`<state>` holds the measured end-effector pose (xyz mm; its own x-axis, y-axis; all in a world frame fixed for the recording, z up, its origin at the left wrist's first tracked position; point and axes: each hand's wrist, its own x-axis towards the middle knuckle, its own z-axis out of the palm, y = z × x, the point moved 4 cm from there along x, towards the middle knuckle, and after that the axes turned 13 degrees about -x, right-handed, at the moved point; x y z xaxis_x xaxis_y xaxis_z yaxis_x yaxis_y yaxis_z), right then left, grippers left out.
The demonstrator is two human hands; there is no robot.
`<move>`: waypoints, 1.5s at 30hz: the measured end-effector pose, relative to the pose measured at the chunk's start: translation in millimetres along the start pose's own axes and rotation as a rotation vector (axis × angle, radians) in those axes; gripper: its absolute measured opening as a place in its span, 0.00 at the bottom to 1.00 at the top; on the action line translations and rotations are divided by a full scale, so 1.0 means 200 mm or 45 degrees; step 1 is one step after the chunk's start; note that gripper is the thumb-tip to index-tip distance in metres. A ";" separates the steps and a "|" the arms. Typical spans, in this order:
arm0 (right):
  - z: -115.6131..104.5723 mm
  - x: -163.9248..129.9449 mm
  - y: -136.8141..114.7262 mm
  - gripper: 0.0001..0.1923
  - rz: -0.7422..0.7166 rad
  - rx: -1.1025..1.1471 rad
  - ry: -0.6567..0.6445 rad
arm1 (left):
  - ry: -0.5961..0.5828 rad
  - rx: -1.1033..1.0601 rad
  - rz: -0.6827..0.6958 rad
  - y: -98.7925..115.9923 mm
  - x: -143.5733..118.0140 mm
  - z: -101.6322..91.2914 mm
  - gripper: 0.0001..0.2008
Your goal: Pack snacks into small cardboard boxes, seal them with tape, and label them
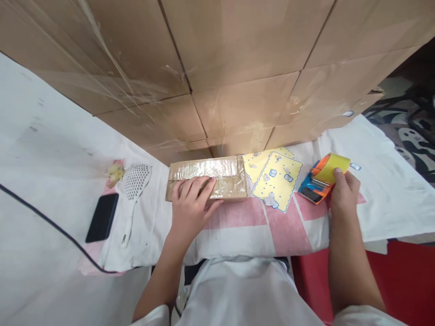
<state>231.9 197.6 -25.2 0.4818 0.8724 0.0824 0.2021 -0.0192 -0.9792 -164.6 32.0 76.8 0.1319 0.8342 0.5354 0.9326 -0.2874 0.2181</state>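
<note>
A small cardboard box [217, 174], sealed with clear tape, lies on the cloth-covered table [251, 226] in front of me. My left hand [192, 203] rests flat on its near top edge, fingers spread. My right hand [343, 190] grips an orange and blue tape dispenser [314, 185] with a yellow roll [335, 165], held just above the table to the right of the box. Between the box and the dispenser lie two yellow sticker sheets [277, 181].
A wall of large stacked cardboard cartons [238, 77] wrapped in plastic film rises right behind the box. At the left lie a black phone [102, 217], a white perforated scoop [134, 190] and a black cable [50, 222]. A red surface [408, 280] is at lower right.
</note>
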 end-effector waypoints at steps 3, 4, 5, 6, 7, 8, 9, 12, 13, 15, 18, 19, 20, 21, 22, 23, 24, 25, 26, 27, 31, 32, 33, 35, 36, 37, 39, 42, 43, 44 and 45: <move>0.00 0.00 0.01 0.14 -0.021 0.029 -0.015 | 0.015 -0.014 -0.016 0.00 0.00 0.00 0.31; 0.00 0.01 0.02 0.14 -0.026 0.051 -0.025 | 0.012 -0.012 -0.020 0.00 0.00 0.01 0.31; 0.00 0.01 0.02 0.15 -0.029 0.071 -0.037 | 0.000 -0.004 -0.023 0.00 0.00 0.01 0.31; 0.00 0.01 0.03 0.15 -0.032 0.082 -0.043 | -0.015 0.007 -0.024 0.00 0.00 0.01 0.30; 0.00 0.01 0.03 0.15 -0.031 0.082 -0.045 | -0.029 0.017 -0.025 0.00 0.01 0.01 0.28; 0.01 0.01 0.03 0.15 -0.026 0.073 -0.044 | -0.042 0.021 -0.027 0.01 0.01 0.01 0.27; 0.01 0.01 0.03 0.15 -0.017 0.060 -0.044 | -0.055 0.015 -0.031 0.01 0.01 0.01 0.26; 0.01 0.00 0.03 0.17 -0.008 0.062 -0.051 | -0.107 -0.035 -0.052 0.02 0.03 0.01 0.25; 0.02 0.00 0.02 0.17 -0.016 0.072 -0.055 | -0.124 -0.049 -0.062 0.02 0.03 0.00 0.26; 0.02 0.00 0.02 0.17 -0.035 0.074 -0.055 | -0.147 -0.060 -0.091 0.02 0.04 0.00 0.28; 0.01 0.00 0.02 0.17 -0.027 0.036 -0.052 | -0.154 -0.060 -0.104 0.02 0.04 -0.01 0.29; 0.01 0.00 0.02 0.17 -0.019 0.019 -0.051 | -0.143 -0.049 -0.093 0.02 0.04 -0.01 0.28; 0.01 0.00 0.03 0.17 -0.011 0.001 -0.051 | -0.124 -0.029 -0.076 0.02 0.04 -0.01 0.26; 0.00 0.00 0.03 0.16 -0.004 -0.017 -0.053 | -0.102 -0.003 -0.057 0.03 0.04 -0.01 0.25; 0.00 0.00 0.04 0.16 -0.001 -0.032 -0.060 | -0.082 0.021 -0.041 0.03 0.03 0.00 0.24; 0.00 0.00 0.04 0.16 -0.003 -0.045 -0.067 | -0.066 0.039 -0.028 0.03 0.03 0.00 0.24; 0.00 0.01 0.05 0.17 -0.011 -0.049 -0.073 | -0.054 0.049 -0.017 0.03 0.03 0.00 0.25; -0.01 0.01 0.06 0.17 -0.024 -0.050 -0.074 | -0.051 0.052 -0.011 0.03 0.02 0.00 0.25; -0.01 0.02 0.07 0.17 -0.038 -0.053 -0.077 | -0.050 0.049 -0.010 0.03 0.02 0.00 0.25; -0.01 0.02 0.08 0.18 -0.054 -0.055 -0.076 | -0.048 0.045 -0.012 0.03 0.02 0.00 0.25; -0.02 0.04 0.13 0.19 -0.101 -0.050 -0.107 | -0.046 0.011 -0.030 0.04 0.03 -0.01 0.19; -0.03 0.05 0.14 0.19 -0.109 -0.039 -0.110 | -0.043 0.001 -0.033 0.05 0.03 -0.01 0.17; -0.03 0.05 0.14 0.19 -0.112 -0.026 -0.112 | -0.041 -0.005 -0.038 0.05 0.03 -0.01 0.17; -0.02 0.05 0.15 0.20 -0.109 -0.003 -0.119 | -0.040 -0.008 -0.048 0.05 0.03 -0.01 0.17; -0.02 0.05 0.15 0.20 -0.109 -0.001 -0.123 | -0.041 -0.007 -0.051 0.05 0.03 -0.01 0.17; -0.02 0.05 0.14 0.21 -0.108 -0.004 -0.131 | -0.041 -0.007 -0.051 0.05 0.03 -0.01 0.17; -0.02 0.04 0.14 0.22 -0.106 -0.020 -0.143 | -0.036 -0.002 -0.046 0.04 0.03 -0.01 0.17; -0.02 0.03 0.13 0.23 -0.086 -0.035 -0.143 | -0.017 0.012 -0.031 0.04 0.02 0.00 0.17; -0.02 0.03 0.13 0.23 -0.078 -0.032 -0.145 | -0.012 0.016 -0.026 0.04 0.02 0.00 0.18; -0.01 0.02 0.13 0.24 -0.074 -0.026 -0.150 | -0.008 0.018 -0.024 0.04 0.01 0.00 0.19; -0.01 0.02 0.12 0.24 -0.071 -0.015 -0.157 | -0.004 0.016 -0.024 0.05 0.01 0.01 0.21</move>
<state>241.0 199.6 -48.2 0.3608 0.9258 0.1128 0.2359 0.0264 -0.9714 -155.5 32.0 79.2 0.1155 0.8409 0.5287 0.9391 -0.2658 0.2176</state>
